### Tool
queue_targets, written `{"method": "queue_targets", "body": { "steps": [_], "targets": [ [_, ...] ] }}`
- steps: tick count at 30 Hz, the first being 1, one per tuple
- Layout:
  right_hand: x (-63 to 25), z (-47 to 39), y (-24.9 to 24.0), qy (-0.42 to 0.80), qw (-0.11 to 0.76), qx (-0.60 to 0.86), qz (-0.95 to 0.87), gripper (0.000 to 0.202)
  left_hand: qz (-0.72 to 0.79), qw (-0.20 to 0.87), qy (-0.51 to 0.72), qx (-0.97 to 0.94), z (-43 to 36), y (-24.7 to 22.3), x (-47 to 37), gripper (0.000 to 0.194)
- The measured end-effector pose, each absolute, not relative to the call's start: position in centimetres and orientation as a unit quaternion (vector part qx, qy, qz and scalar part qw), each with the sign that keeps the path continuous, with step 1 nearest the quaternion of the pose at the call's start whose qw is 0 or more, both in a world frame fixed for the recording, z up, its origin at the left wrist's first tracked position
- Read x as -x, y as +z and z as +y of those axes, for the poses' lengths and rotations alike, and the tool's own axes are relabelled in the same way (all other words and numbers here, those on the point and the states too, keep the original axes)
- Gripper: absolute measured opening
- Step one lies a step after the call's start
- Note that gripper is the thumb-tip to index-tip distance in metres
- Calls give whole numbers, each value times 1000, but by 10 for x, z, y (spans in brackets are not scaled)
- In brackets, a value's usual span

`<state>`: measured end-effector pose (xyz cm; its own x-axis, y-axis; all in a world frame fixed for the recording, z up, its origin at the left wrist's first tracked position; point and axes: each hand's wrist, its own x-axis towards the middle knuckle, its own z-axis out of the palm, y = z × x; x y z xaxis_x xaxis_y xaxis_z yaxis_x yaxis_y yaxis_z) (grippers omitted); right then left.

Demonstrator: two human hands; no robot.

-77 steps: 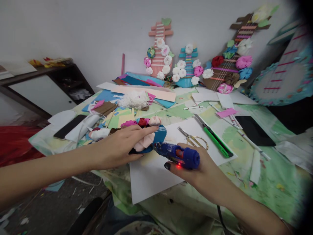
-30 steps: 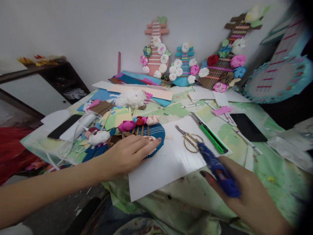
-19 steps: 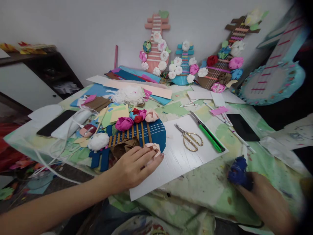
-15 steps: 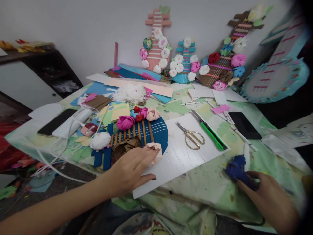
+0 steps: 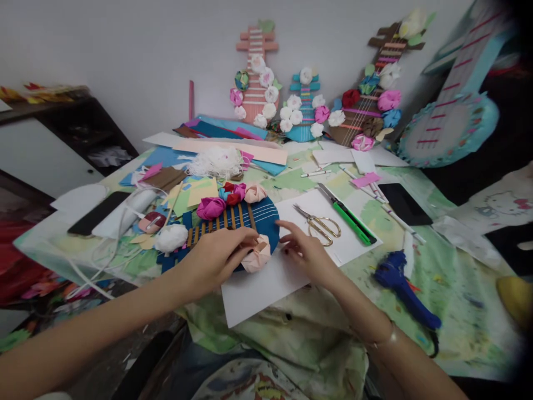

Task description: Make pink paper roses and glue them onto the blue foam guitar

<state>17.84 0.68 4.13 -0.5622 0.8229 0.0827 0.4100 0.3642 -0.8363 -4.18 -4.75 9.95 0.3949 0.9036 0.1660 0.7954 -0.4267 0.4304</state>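
Observation:
A blue toy pipa (image 5: pixel 266 214) made of card, with tan strips and white strings, lies on white sheets in front of me. Magenta, red and peach paper flowers line its far edge. My left hand (image 5: pixel 225 250) reaches across its near side, thumb and fingers closed at the edge of a peach paper flower (image 5: pixel 258 256). The brown paper by the neck is now hidden behind that hand. Just right of the rounded end is my right hand (image 5: pixel 306 253), empty, with its fingers apart. A blue glue gun (image 5: pixel 406 286) rests on the cloth farther right.
Gold-handled scissors (image 5: pixel 322 225) and a green utility knife (image 5: pixel 353 222) lie on the white sheet. A black phone (image 5: pixel 403 204) is at right, another dark phone (image 5: pixel 99 213) at left beside white cables. Finished paper instruments (image 5: pixel 258 83) lean on the wall behind scraps and shredded paper (image 5: pixel 216 162).
The glue gun has left my right hand and lies on the table. That hand has moved left to the blue instrument. My left fingers have curled at the peach flower.

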Motion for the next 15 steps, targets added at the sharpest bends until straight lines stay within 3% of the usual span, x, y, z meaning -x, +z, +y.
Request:
{"method": "queue_targets", "body": {
  "steps": [3,8,15],
  "targets": [
    [-162,23,39,400,256,351,-807,60,507,172,186,-824,-39,105,46,23],
    [-148,32,35,453,322,337,-760,39,510,198,210,-810,-32,110,54,22],
    [-141,37,54,388,352,327,-787,37,536,289,245,-754,-24,129,69,16]
  ]
}}
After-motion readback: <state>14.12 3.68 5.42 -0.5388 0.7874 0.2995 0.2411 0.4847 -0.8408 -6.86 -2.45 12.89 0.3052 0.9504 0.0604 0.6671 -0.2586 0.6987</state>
